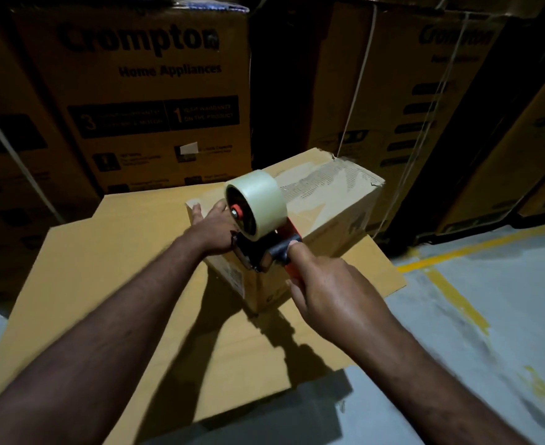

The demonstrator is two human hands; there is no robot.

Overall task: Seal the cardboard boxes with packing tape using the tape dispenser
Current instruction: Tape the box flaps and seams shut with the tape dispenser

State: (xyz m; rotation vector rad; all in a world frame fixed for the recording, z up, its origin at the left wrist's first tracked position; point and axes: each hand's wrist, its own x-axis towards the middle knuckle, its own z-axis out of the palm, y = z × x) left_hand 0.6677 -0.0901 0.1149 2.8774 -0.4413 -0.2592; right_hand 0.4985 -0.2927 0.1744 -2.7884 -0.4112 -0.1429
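Head view. The right hand gripped the handle of the tape dispenser, fingers curled round it. The left hand lay flat, fingers straight, on the box just left of the dispenser. Glossy tape already crossed the lid beyond the fingertips, so the run seemed nearly finished, with cutting at the near edge probably left to do. Stacked cartons stood close beyond the box, and a cardboard sheet lay open under the wrists.

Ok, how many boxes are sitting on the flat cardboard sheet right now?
1: the small box on the far side of the sheet, under the tape dispenser. Nothing looks hidden.
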